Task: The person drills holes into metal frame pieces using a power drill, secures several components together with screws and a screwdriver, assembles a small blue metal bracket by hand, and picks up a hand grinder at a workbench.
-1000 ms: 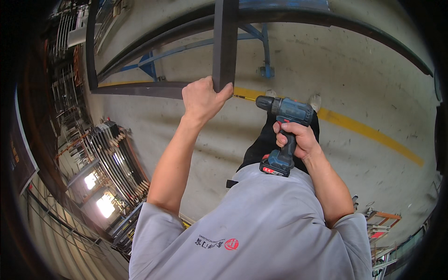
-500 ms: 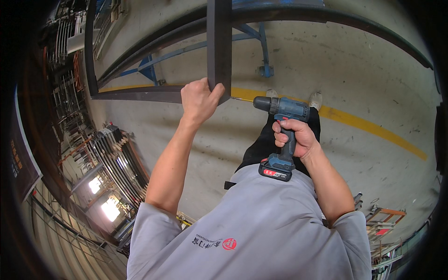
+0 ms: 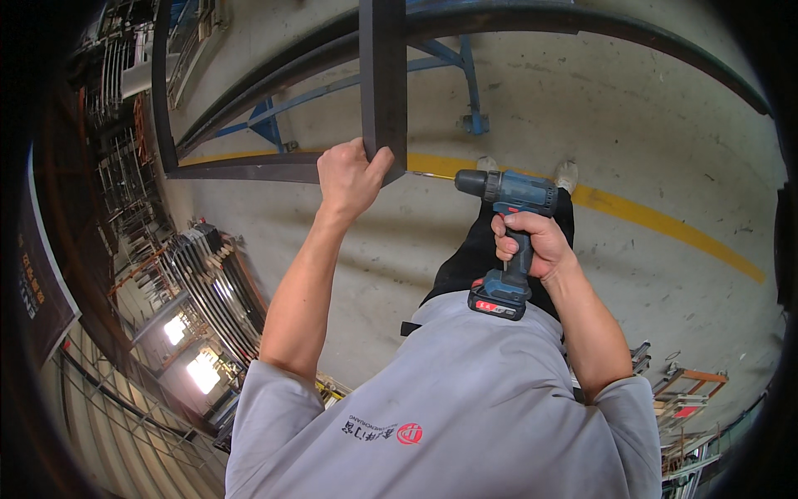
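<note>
My left hand (image 3: 351,179) is closed round the corner of a dark grey metal frame (image 3: 384,83), where an upright bar meets a bar running left. In my right hand (image 3: 536,244) is a blue and black cordless drill (image 3: 525,193), held by its handle with the battery towards my body. A long thin bit (image 3: 432,175) sticks out of its chuck to the left. The bit's tip is at the outer edge of the frame's corner; whether it touches or has entered the metal I cannot make out.
Blue metal stands (image 3: 470,83) and a long curved black rail (image 3: 499,18) lie beyond the frame. A yellow line (image 3: 657,223) crosses the concrete floor. Stacked long profiles (image 3: 218,279) stand at left. A rack with an orange frame (image 3: 694,378) is at lower right.
The drill and my right hand have shifted slightly right, and a bit more of the drill bit shows. My left hand and the frame's corner sit slightly further left.
</note>
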